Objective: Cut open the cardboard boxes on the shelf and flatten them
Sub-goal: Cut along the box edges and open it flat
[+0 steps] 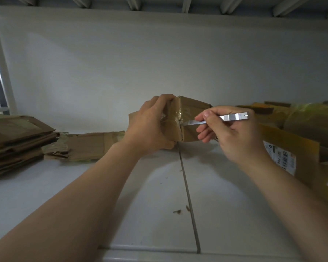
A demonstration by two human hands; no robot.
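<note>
Two bare hands worked on one small cardboard box (192, 110), which sat at the middle of the white shelf (83, 195), close to the back wall. The left hand (150, 125) gripped the box's taped end, its fingers (166, 99) curled over the top edge. The right hand (233, 137) held one slim metal cutter (233, 117), fingers (206, 115) pinched round its handle, the blade tip touching the clear tape at the seam of the end face.

One stack of flattened cardboard (17, 140) lay at the far left of the shelf, and one more flattened box (87, 145) lay just beside it, reaching toward the left wrist. Several yellowish boxes (299, 146) were heaped at the right, one bearing a white label (280, 157). They overlapped and ran out of view, so I could not count them. Two small cardboard scraps (177, 211) lay near the shelf's front.
</note>
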